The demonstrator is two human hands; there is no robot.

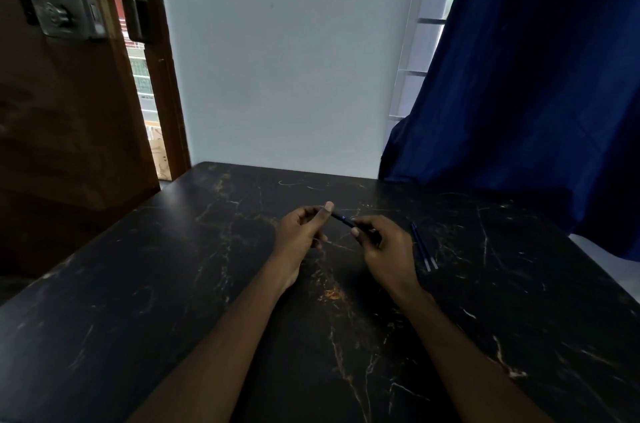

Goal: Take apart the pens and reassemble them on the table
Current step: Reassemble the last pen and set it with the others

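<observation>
Holds a dark pen (pixel 343 217) in both hands, raised just over the middle of the black marble-patterned table (pixel 138 301). Pinches the pen's left end with the left hand (pixel 303 232), thumb tip up on top, fingers curled beneath. Grips the right end with the right hand (pixel 388 249), fingers curled round it, thumb tip near the pen's blue band. Slants the pen down from left to right between the two hands.

Just right of the right hand, flat on the table: two thin blue pen pieces (pixel 424 249), side by side and nearly parallel, paler at the near ends. Cannot tell whether refills or barrels.

Beyond the table: a white wall (pixel 277 59). At right, a dark blue curtain (pixel 526 76) over part of a window grille (pixel 424 42). At left, a brown wooden door (pixel 69 118) with a metal lock (pixel 64 10), standing ajar.
</observation>
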